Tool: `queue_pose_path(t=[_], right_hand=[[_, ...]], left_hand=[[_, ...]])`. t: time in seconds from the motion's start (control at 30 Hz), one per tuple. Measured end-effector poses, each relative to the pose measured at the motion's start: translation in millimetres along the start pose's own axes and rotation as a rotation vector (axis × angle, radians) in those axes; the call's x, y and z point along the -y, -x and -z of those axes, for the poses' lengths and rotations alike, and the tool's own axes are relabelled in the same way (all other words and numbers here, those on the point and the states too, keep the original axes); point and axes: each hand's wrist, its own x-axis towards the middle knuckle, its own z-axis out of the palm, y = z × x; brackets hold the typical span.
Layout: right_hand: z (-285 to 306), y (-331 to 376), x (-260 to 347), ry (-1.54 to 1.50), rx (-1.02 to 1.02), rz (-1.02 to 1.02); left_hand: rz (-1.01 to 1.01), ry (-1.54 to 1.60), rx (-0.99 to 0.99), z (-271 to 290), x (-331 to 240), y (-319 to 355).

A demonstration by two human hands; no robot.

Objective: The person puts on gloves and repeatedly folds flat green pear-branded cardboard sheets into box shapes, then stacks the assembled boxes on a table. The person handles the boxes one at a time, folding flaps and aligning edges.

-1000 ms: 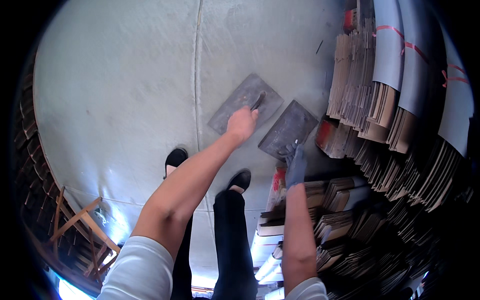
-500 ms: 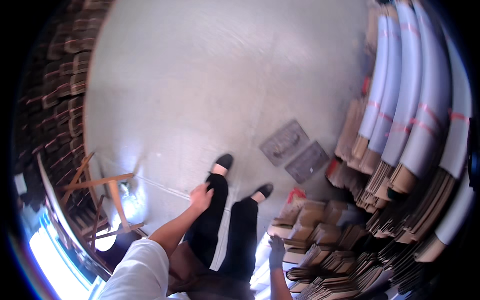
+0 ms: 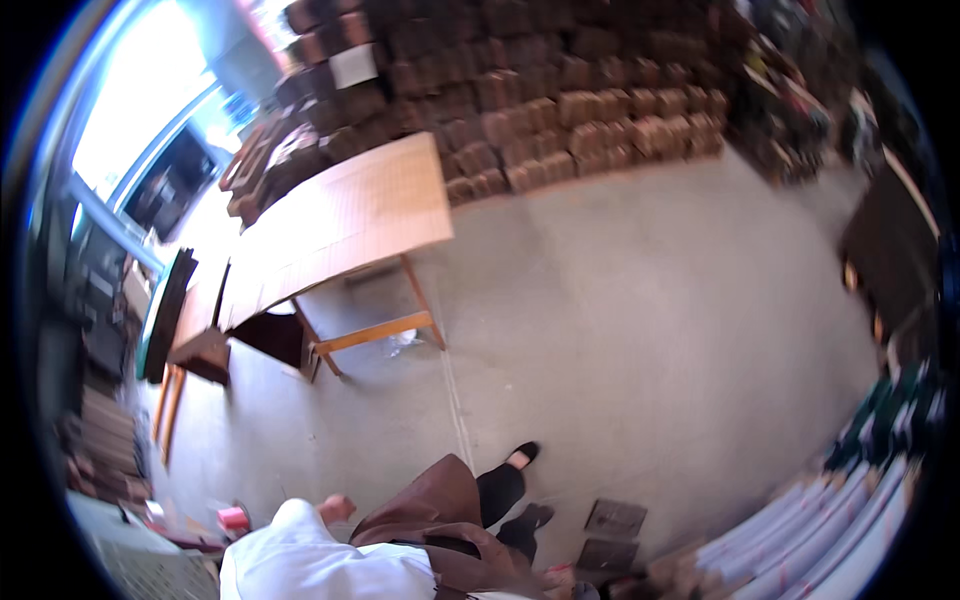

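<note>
My left hand (image 3: 337, 508) shows small and blurred beyond my white sleeve, beside the brown apron (image 3: 425, 500) over my lap. Its fingers are smeared, so their pose is unclear, and I can make out nothing held in it. My right hand does not show. My feet in black shoes (image 3: 528, 452) are on the grey floor, close to two dark flat mats (image 3: 615, 517).
A wooden-legged table with a cardboard-coloured top (image 3: 350, 215) stands ahead left. Brown bundles (image 3: 600, 110) are stacked along the far side. White-wrapped bundles (image 3: 800, 530) lie at the lower right. A pink-red roll (image 3: 233, 518) sits at the lower left.
My view has swung left and up, bringing the whole table and far stacks into sight. My left hand has left my trouser leg; my gloved right hand has gone out of view.
</note>
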Motion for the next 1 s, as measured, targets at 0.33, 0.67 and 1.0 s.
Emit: queue_pose_path(t=[0.33, 0.67, 1.0], right_hand=[[8.5, -111.3, 267.5, 0.600, 0.137, 0.515], [-253.4, -144.4, 584.4, 0.987, 0.172, 0.998], [-456.5, 63.9, 898.3, 0.851, 0.394, 1.257]], left_hand=[[0.174, 1.325, -0.108, -184.8, -81.2, 64.4], [0.591, 2.312, -0.760, -216.7, 145.0, 5.4], [0.551, 1.848, -1.060, -163.3, 403.5, 56.1]])
